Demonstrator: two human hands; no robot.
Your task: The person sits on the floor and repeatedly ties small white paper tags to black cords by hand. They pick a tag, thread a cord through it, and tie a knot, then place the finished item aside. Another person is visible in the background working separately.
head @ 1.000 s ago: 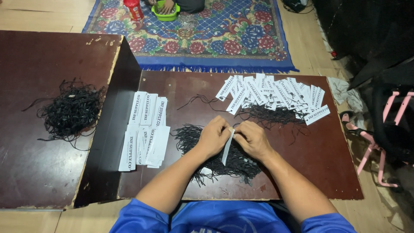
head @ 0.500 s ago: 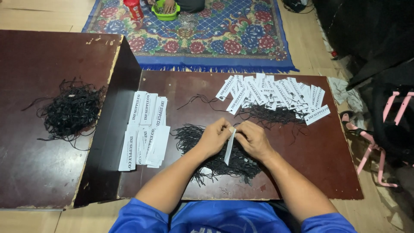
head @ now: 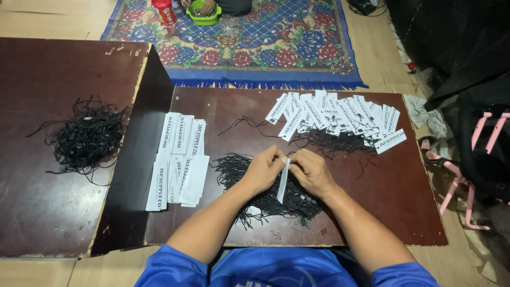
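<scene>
Both hands, the left hand (head: 263,171) and right hand (head: 313,172), stay pinched on the top of one white paper tag strip (head: 283,182) at frame centre over the black string pile (head: 276,194), barely shifted, so work on it continues.

A blue floral rug (head: 276,48) with a fringed near edge lies on the wooden floor beyond a low dark-brown table (head: 414,212). On the rug stand a red container (head: 164,10) and a green bowl (head: 204,15), with another person's hands in the bowl. A second, higher dark table (head: 32,212) sits to the left, bearing a tangle of black strings (head: 87,137). Pink tubing (head: 467,191) and dark fabric (head: 457,42) crowd the right edge.
</scene>
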